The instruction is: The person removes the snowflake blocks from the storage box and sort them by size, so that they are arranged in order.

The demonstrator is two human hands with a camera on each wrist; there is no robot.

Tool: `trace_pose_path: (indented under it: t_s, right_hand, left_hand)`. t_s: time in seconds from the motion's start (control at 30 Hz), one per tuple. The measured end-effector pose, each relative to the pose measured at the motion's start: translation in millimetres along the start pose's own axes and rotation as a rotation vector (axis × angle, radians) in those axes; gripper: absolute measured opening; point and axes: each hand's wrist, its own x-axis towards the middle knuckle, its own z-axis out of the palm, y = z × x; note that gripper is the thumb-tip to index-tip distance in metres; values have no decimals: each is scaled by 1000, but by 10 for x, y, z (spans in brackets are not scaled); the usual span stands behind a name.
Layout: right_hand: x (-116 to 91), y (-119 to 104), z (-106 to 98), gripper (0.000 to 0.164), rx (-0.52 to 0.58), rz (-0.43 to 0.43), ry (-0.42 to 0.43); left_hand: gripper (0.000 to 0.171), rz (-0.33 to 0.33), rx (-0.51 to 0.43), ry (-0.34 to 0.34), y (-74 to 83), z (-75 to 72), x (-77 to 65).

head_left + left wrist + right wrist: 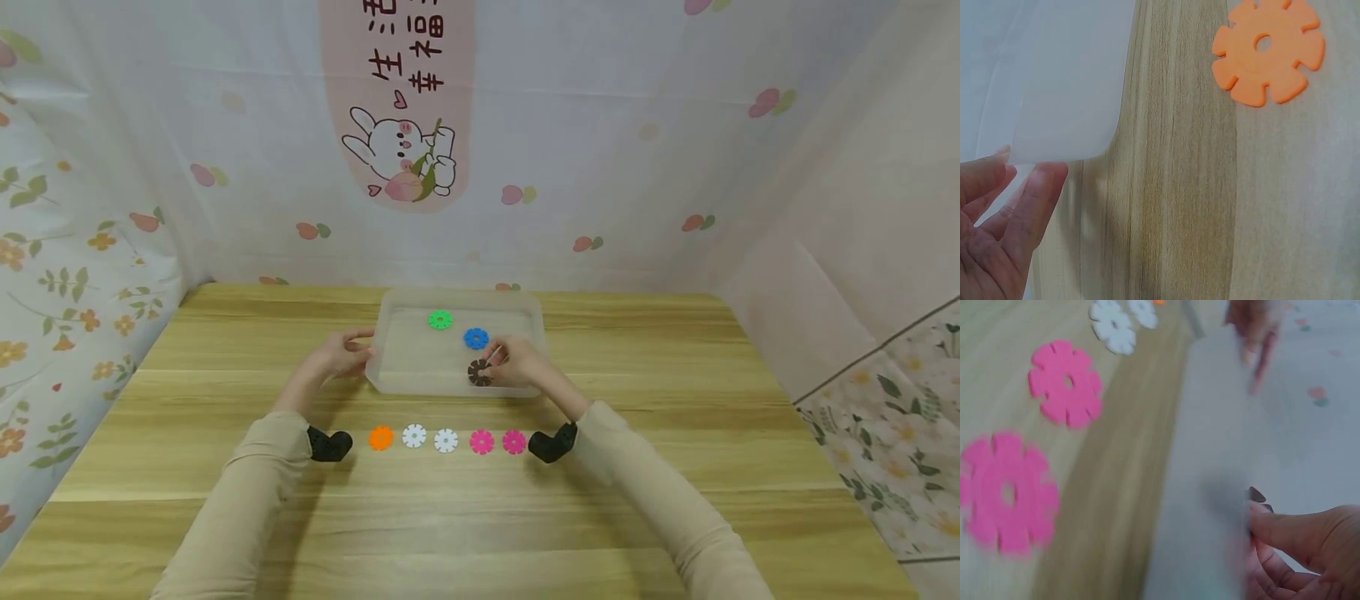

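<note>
Tabletop [675, 425], lower half of head frame: is looking like wood, grain running crosswise, smooth, catching soft sheen at bottom centre. Tray [420, 389], just below mid-frame: is appearing as translucent plastic, frosted, smooth-walled. Brown notched disc [474, 377], same area: is looking like matt plastic. Orange notched disc [1242, 59], upper right of left-wrist frame: is showing smooth, matt plastic. Backdrop [585, 158], upper head frame: is reading as printed cloth, creasing lightly. Sleeves [228, 517], lower left and right: are looking like soft matt fabric, wrinkling.
</note>
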Motion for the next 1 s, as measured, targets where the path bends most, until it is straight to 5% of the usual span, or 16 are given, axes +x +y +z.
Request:
trace_pose_path:
  t_s: [0.17,0.3,0.63,0.8,1.0]
  right_hand:
    - [-241,119,-277,22,220,6,-15]
    - [-452,203,-454,25,270,22,-85]
    - [-787,562,-372,17,142,93,-350]
    - [-788,646,-277,13,118,89,-349]
    - [-798,591,-357,17,-55,33,-258]
  left_hand:
    - [53,-5,5,-13,-7,-2,-4]
    - [53,0,14,-6,-20,-23,4]
    - [53,9,11,-11,-31,-43,-5]
    - [53,11,10,-9,-19,-33,-10]
    - [53,9,-3,-10,-29,-7,12]
